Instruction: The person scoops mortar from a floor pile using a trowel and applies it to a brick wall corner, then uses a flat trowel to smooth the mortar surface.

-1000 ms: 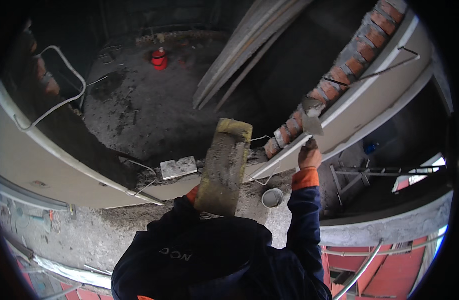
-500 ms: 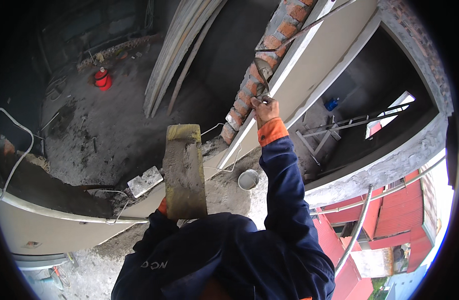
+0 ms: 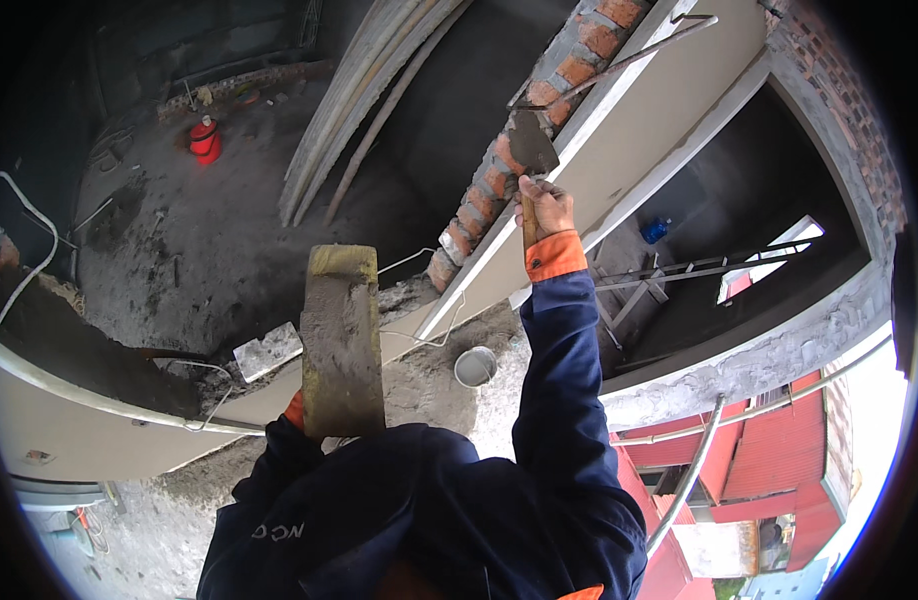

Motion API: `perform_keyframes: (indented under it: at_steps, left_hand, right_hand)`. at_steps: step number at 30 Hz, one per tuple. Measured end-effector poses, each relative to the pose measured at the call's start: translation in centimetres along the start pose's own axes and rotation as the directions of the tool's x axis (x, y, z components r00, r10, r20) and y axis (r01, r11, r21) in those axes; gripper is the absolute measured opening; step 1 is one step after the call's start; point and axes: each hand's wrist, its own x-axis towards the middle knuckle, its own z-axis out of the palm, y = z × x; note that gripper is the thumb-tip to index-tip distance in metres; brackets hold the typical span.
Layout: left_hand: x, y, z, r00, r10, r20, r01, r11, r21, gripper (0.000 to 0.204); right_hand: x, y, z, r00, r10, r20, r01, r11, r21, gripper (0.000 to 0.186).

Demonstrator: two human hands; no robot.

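Observation:
My right hand (image 3: 549, 207) is closed around the wooden handle of a trowel (image 3: 534, 145). The broad grey blade lies over the top of a narrow brick wall (image 3: 576, 70), whose orange bricks and mortar show on both sides of it. A pale straight edge (image 3: 599, 105) runs along the wall, right beside the hand. On my left, a long plastering float (image 3: 342, 345), smeared with grey mortar, is held up flat. My left hand is hidden beneath it; only the orange cuff (image 3: 295, 411) shows at its side.
A thin metal rod (image 3: 629, 62) crosses the wall beyond the trowel. Below stand a bucket (image 3: 475, 367) and a red container (image 3: 206, 141). Long bent strips (image 3: 364, 90) lean at the back. A white block (image 3: 268, 354) lies left of the float. Poles (image 3: 687, 480) cross outside, at right.
The trowel blade has turned from nearly edge-on to showing its broad face over the bricks. My right hand has rotated with it. The float stays raised, and the whole view has shifted slightly.

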Motion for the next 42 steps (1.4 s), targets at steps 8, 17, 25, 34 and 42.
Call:
perform_keyframes:
  at_steps: [8,17,25,34,42]
  left_hand:
    - [-0.1,0.0,0.5,0.997,0.082,0.003,-0.081,0.981,0.175,0.039]
    - [1.7,1.0,3.1,0.998,-0.056,0.012,0.057,0.998,-0.032,0.045]
    - [4.5,3.3,6.8,0.964,-0.259,0.061,0.263,0.898,-0.352,0.052]
    - [8.5,3.0,7.5,0.970,-0.205,0.128,0.241,0.873,-0.423,0.037]
    - [10.5,4.4,8.4,0.955,-0.270,0.121,0.296,0.852,-0.432,0.035]
  right_hand:
    - [-0.1,-2.6,-0.6,0.996,0.010,0.093,-0.021,0.993,0.116,0.026]
    - [-1.5,-4.1,-1.8,0.992,0.019,0.122,-0.036,0.990,0.136,0.021]
    - [-3.4,-4.9,-2.4,0.988,0.030,0.155,-0.054,0.987,0.154,0.025]
    - [-7.2,-5.5,-3.2,0.993,0.070,0.095,-0.083,0.986,0.143,0.022]
    - [-18.4,-2.9,-5.0,0.994,-0.047,0.099,0.090,0.867,-0.491,0.030]
